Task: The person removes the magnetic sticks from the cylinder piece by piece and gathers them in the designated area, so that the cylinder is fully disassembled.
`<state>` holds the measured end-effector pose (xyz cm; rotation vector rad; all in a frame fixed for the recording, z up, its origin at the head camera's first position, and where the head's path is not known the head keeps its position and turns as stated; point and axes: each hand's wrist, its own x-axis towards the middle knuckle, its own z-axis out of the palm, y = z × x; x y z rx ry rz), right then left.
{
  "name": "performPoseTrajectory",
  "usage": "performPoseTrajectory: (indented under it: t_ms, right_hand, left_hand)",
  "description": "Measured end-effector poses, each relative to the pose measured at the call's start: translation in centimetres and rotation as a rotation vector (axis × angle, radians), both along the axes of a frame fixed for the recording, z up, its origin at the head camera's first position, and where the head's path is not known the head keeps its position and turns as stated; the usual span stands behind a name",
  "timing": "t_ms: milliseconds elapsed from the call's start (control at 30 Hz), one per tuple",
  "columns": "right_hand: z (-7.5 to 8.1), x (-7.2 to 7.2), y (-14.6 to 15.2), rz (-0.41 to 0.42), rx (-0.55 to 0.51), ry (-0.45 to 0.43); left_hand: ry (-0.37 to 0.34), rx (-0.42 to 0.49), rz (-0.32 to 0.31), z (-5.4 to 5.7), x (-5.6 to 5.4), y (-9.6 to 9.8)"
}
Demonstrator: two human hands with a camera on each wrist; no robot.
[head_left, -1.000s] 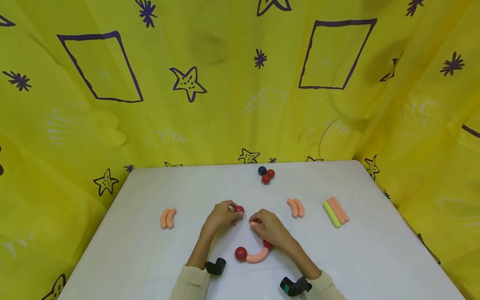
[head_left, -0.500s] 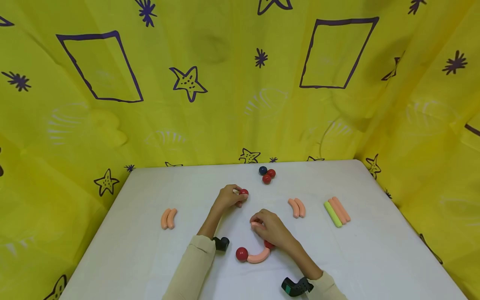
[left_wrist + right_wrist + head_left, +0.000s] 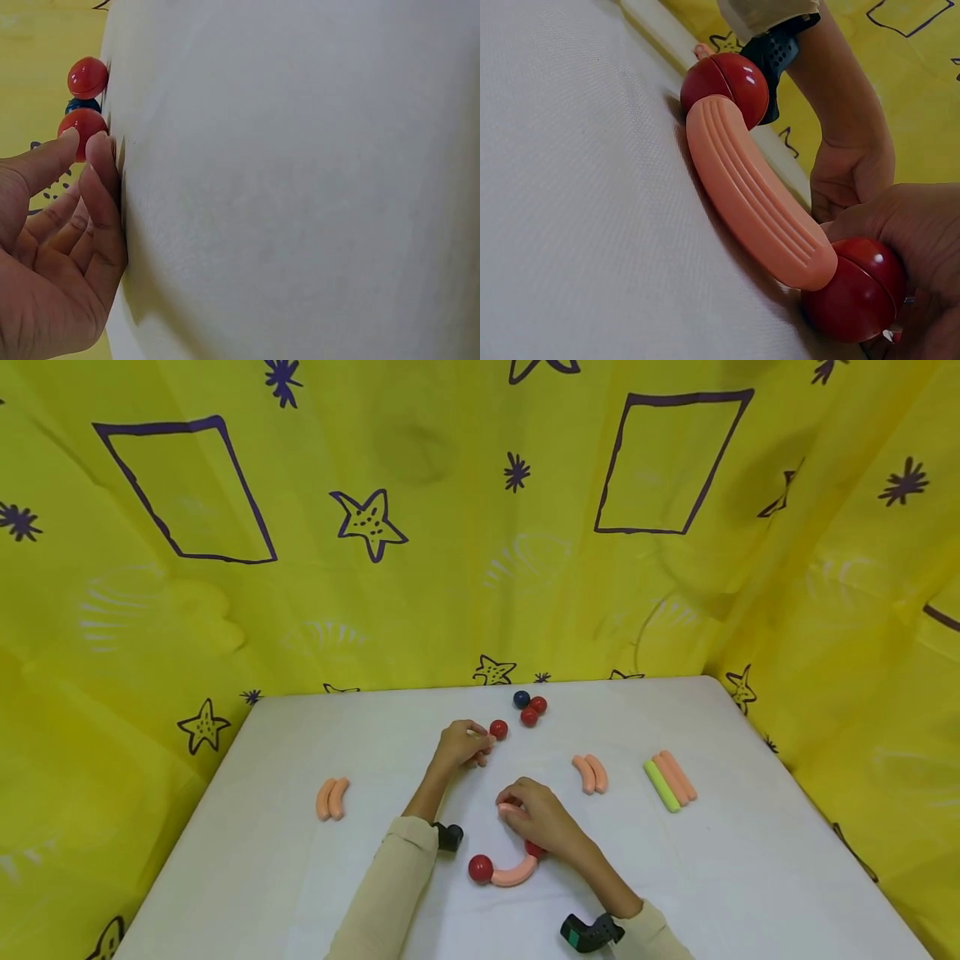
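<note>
My left hand (image 3: 459, 747) is toward the back middle of the table, thumb and fingertips beside a red ball (image 3: 498, 729) on the table. In the left wrist view the thumb and fingers stand apart, and the red ball (image 3: 84, 121) lies just beyond their tips. My right hand (image 3: 542, 814) pinches a curved peach stick (image 3: 512, 809), mostly hidden by the fingers. Below that hand lies another curved peach stick (image 3: 514, 872), joining a red ball (image 3: 481, 869) to a second red ball (image 3: 853, 291) partly covered by my right hand.
A blue ball (image 3: 521, 699) and two red balls (image 3: 529, 717) sit together at the back. Curved peach sticks lie in pairs at left (image 3: 332, 798) and right (image 3: 590, 774). Farther right, a green stick (image 3: 662, 786) lies beside straight peach sticks (image 3: 675, 777). A yellow curtain (image 3: 450, 593) surrounds the table.
My left hand has carried the red ball away toward the back and let go of it near the other balls. The right hand has stayed in place, holding the curved peach stick.
</note>
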<state>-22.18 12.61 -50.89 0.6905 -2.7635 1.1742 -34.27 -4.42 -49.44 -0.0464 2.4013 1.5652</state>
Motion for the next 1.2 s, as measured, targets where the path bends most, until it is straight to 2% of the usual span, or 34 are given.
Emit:
performPoseTrajectory:
  t_ms: [267,533,733,833,933,1100,1200]
  right_hand:
    - [-0.1,0.1,-0.1,-0.002,-0.002,0.012]
    - [0.0,0.1,-0.2,0.01,0.003,-0.021]
    - [0.1,0.0,-0.2,0.011,-0.009,-0.034]
    - [0.1,0.0,-0.1,0.016,-0.016,-0.043]
    - [0.3,-0.1,0.1,0.012,-0.029,-0.066]
    - [0.8,-0.2,0.6,0.012,-0.034,-0.11]
    - [1.0,-0.2,0.8,0.02,-0.015,-0.139]
  left_hand:
    - [0.016,0.016,0.006,0.0,0.6,-0.3]
    - [0.019,0.032,0.003,-0.2,0.8,-0.6]
    - [0.011,0.022,-0.03,-0.2,1.4,-1.1]
    - [-0.005,0.012,-0.064,-0.2,1.8,-1.4]
    - [-0.002,-0.004,-0.125,-0.1,2.2,-1.7]
    - [0.069,-0.08,-0.255,0.3,3.1,-2.0]
    - [0.09,-0.13,-0.315,0.5,4.0,-2.1]
